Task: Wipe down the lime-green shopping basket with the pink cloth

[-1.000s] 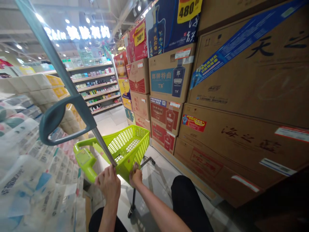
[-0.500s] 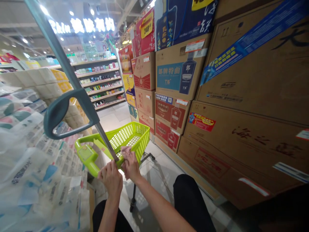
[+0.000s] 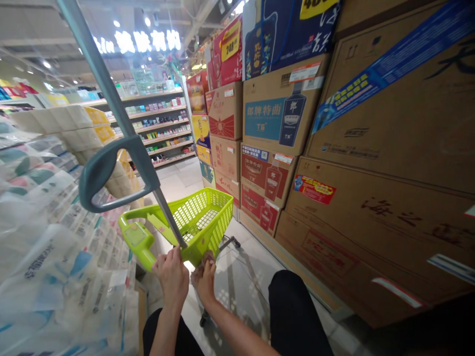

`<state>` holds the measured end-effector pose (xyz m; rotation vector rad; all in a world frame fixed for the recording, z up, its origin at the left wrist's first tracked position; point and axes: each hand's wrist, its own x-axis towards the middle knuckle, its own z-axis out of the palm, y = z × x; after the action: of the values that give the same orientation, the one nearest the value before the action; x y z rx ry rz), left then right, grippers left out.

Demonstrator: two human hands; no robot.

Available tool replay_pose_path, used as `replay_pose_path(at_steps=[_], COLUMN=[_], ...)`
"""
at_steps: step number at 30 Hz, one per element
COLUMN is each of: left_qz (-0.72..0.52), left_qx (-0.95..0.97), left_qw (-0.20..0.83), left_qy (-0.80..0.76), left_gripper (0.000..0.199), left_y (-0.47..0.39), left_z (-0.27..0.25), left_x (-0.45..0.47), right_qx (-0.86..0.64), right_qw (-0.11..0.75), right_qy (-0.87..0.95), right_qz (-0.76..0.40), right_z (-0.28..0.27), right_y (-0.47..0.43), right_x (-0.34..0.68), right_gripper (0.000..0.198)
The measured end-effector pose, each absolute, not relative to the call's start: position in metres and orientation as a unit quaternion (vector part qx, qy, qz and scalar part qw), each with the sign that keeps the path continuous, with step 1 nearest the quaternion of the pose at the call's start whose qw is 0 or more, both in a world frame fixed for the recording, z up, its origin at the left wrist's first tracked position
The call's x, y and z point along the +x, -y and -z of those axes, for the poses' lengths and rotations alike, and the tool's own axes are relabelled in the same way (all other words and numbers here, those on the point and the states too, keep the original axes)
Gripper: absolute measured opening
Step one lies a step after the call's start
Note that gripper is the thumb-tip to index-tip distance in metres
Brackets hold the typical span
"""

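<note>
While the left hand clamps the green cart by its near edge, the right hand, just beside that grip, clutches a crumpled cloth.

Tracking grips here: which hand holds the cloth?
The right hand, holding cloth by the lime-green cart basket; the left hand, beside the grey pole, shows none.

The green cart stands on the tiled floor.
</note>
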<state>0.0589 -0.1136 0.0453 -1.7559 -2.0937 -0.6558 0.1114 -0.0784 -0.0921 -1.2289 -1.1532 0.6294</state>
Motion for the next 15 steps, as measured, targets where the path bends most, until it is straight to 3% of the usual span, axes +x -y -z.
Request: replay_pose_path(at_steps=[4,10,15], left_qz=[0.287,0.352,0.398], left_qx=[-0.586,-0.594,-0.502], left_qw=[0.118,0.023,0.080], left_qy=[0.748,0.723,0.764], left_gripper=[0.033,0.041,0.042], left_y=[0.114,0.116,0.117], left_z=[-0.051,-0.059,-0.050], left_x=[0.070,0.057,0.036], right_qx=[-0.521,-0.538,-0.467], right_qw=[0.624,0.627,0.618], right_qy=[0.508,0.479,0.554], right_qz=[-0.284,-0.298,-0.304], right_z=[0.076,0.100,0.023], right_y=[0.076,0.078,0.072], right_x=[0.095,0.118,0.133], right_gripper=[0.046,0.041,0.047])
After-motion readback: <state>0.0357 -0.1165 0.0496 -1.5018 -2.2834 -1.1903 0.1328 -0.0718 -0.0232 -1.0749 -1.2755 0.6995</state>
